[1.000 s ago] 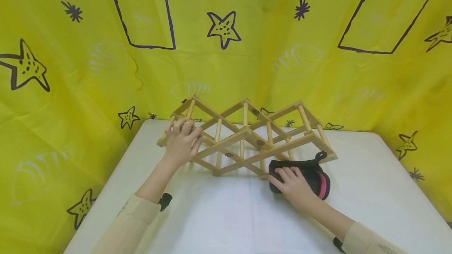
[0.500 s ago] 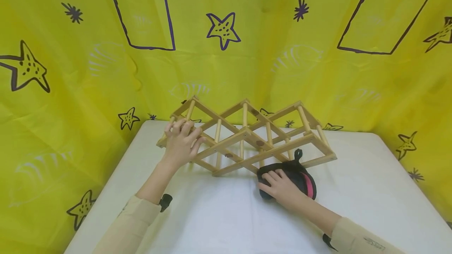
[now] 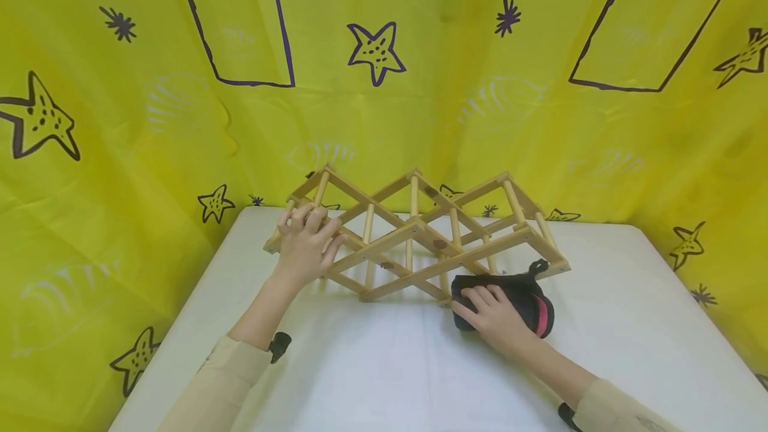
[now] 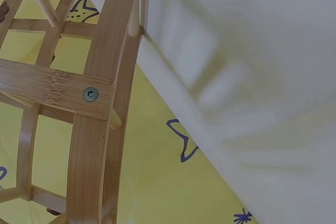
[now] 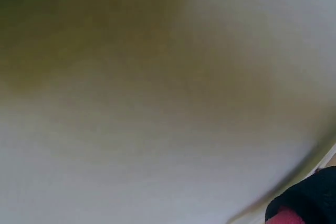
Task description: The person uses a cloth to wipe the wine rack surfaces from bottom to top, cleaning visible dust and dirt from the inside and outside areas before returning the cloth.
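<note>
A folding wooden wine rack (image 3: 414,224) with crossed slats and round dowels stands spread out across the table. My left hand (image 3: 306,245) grips its left end, fingers bent over the upper bars. In the left wrist view the slats and a bolt of the rack (image 4: 89,171) show close up. My right hand (image 3: 495,319) holds a black cloth pouch (image 3: 525,302) with a hanging loop and pink lining at its opening, right at the rack's lower front edge. Only a corner of the pouch (image 5: 310,198) shows in the right wrist view; neither hand appears in its wrist view.
The rack stands on a white-covered table (image 3: 390,365). Behind and beside it hangs a yellow curtain (image 3: 420,112) printed with starfish, fish and frames, close to the table's back edge.
My right hand slid the black pouch left along the rack's front, then back right and slightly up. The left hand and the rack keep their places.
</note>
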A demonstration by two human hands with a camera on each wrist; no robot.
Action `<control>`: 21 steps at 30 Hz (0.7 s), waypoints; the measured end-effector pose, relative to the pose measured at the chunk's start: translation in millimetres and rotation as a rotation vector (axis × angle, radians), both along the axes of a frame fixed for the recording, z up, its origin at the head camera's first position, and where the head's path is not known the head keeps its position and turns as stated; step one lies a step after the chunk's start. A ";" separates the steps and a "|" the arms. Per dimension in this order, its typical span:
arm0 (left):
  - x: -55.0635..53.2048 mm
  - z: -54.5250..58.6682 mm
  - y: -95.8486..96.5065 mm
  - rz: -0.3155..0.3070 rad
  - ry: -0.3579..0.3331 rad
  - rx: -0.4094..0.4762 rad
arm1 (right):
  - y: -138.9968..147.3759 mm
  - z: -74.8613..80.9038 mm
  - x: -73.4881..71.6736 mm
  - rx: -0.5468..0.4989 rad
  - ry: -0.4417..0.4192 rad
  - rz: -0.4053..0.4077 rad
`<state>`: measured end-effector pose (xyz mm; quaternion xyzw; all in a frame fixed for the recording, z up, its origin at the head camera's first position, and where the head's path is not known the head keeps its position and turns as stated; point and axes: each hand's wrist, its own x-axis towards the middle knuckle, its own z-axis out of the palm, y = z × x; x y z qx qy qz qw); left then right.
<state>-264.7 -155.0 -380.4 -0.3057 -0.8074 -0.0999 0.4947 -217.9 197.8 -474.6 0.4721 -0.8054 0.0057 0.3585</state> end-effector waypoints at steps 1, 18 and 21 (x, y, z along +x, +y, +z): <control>-0.1 -0.1 0.0 0.003 0.000 0.000 | -1.7 -0.4 -0.2 0.026 -0.021 0.003; -0.9 -0.9 0.7 0.018 0.004 -0.013 | -14.9 27.5 21.3 -0.027 0.081 -0.030; -0.1 -0.6 -0.2 0.016 0.002 -0.010 | -20.7 40.0 29.3 -0.155 0.133 -0.042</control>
